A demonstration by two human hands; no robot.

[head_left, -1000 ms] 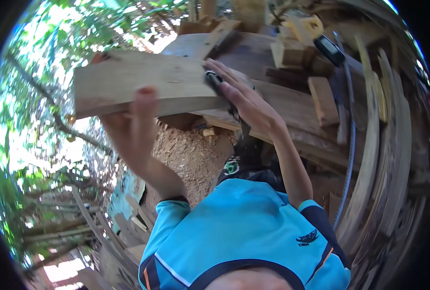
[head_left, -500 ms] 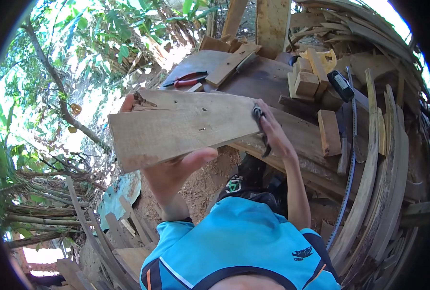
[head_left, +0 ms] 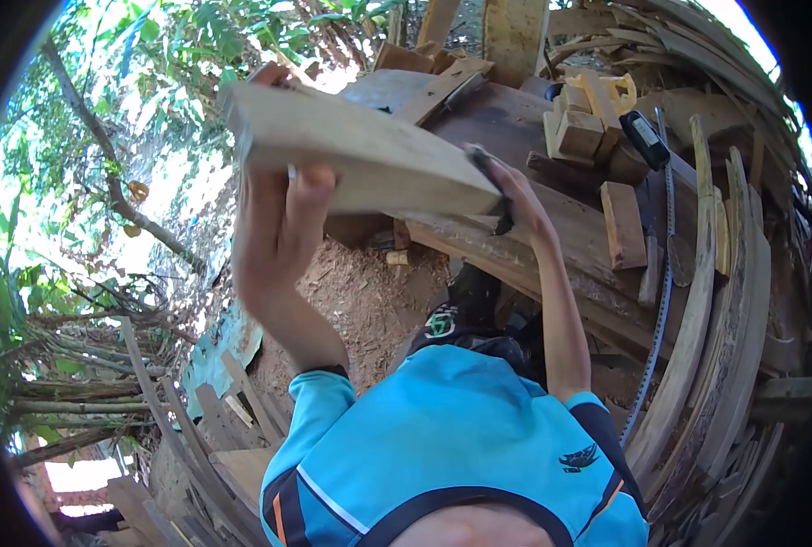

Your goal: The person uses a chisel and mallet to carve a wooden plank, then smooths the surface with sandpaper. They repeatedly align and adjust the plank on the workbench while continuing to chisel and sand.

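Observation:
A thick, pale wooden board (head_left: 369, 159) is held up in front of me, tilted so that its long edge faces me. My left hand (head_left: 274, 223) is closed round its wider left end, thumb on the near edge and fingers reaching behind. At the narrower right end, my right hand (head_left: 520, 196) grips the board. A dark, strip-like thing (head_left: 503, 219) shows between that palm and the board's end; its kind I cannot make out. The right fingertips are partly hidden.
Beyond the board stands a wooden bench (head_left: 479, 123) with a stack of short blocks (head_left: 577, 132), a black device (head_left: 644, 139), a single block (head_left: 623, 225) and a long saw-like blade (head_left: 666, 264). Long planks (head_left: 698, 337) lean at the right. Wood scraps (head_left: 228, 428) lie lower left.
The board's left end has risen and swung away, and its broad face has tipped until the edge shows. My left hand has moved up with it; the right has stayed near its place.

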